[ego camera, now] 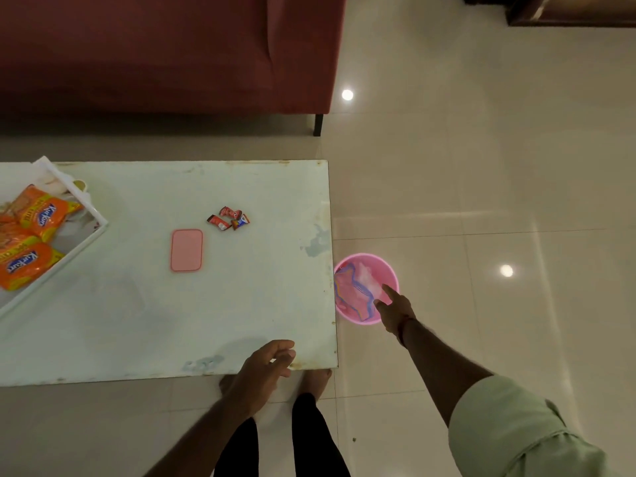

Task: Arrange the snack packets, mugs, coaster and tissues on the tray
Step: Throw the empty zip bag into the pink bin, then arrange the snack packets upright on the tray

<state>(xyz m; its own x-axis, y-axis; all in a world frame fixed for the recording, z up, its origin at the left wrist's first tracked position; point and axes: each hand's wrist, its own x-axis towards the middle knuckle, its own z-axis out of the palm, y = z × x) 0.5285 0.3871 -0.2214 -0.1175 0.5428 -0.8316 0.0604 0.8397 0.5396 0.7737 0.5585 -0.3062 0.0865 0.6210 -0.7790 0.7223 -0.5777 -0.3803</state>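
A white tray (pixel 87 237) sits at the table's left edge with orange snack packets (pixel 32 242) lying in it. A pink rectangular coaster (pixel 187 250) lies mid-table. Just beyond it are three small red candy wrappers (pixel 229 218). My right hand (pixel 392 309) reaches over the rim of a pink bin (pixel 387 270) on the floor, forefinger extended, holding nothing I can see. Crumpled wrappers and a pale tissue lie inside the bin. My left hand (pixel 265 368) hovers over the table's near edge, fingers loosely curled and empty.
The white table (pixel 144 321) has worn, chipped edges. A maroon sofa (pixel 165 53) stands behind it. Glossy beige floor tiles (pixel 499 173) spread to the right. My bare feet and dark trousers (pixel 309 435) are below the table's near right corner.
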